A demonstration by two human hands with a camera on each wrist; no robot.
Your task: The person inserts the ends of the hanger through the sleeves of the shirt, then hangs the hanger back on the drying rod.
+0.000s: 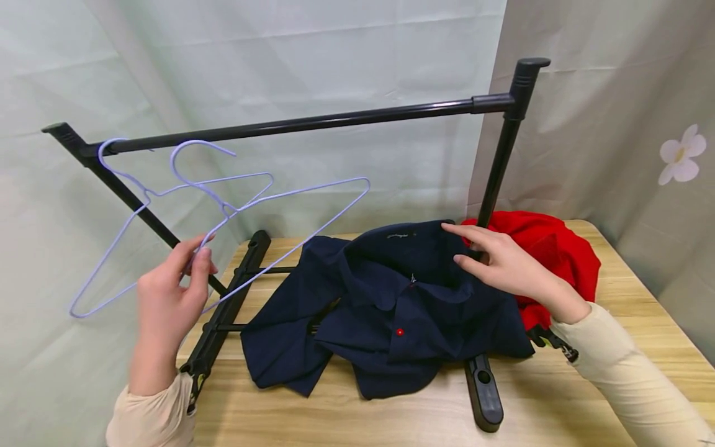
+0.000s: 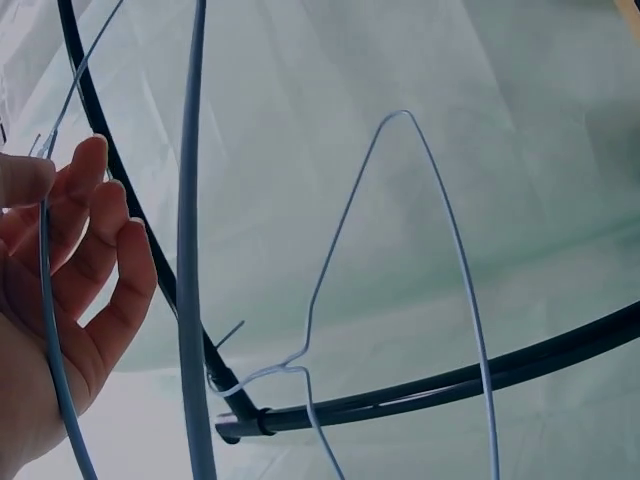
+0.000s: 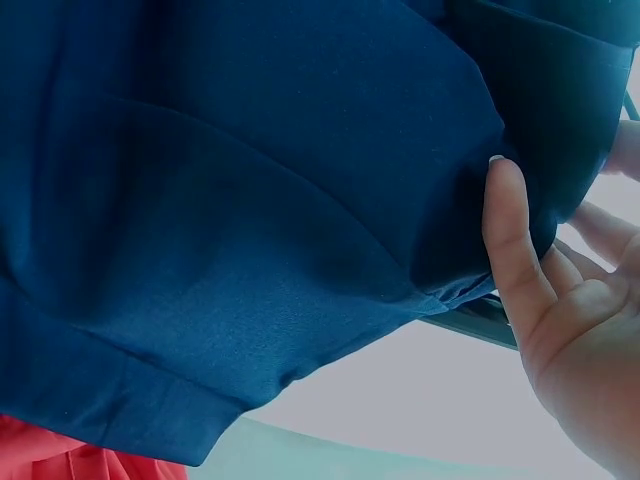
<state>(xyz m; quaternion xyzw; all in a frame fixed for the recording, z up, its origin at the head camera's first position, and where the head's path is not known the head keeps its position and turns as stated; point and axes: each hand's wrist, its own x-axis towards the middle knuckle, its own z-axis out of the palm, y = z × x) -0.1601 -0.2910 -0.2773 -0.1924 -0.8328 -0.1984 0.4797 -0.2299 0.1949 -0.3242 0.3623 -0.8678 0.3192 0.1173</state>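
My left hand [image 1: 177, 292] pinches a lavender wire hanger [image 1: 301, 188] by its near shoulder, between thumb and fingers. The hanger's hook overlaps the rack's top bar in the head view. A navy shirt [image 1: 357, 335] with a red button lies crumpled across the rack's base, its neck part raised. My right hand [image 1: 508, 264] is at the collar with fingers extended and thumb apart from the index finger. In the right wrist view the thumb [image 3: 508, 215] lies over the navy cloth, while other fingers reach behind its edge.
A second lavender hanger [image 1: 108, 254] hangs at the left end of the black rack's bar [image 1: 313, 122]. A red garment [image 1: 575, 248] lies behind my right forearm on the wooden table [image 1: 620, 372]. Pale curtains [image 1: 335, 56] stand behind the rack.
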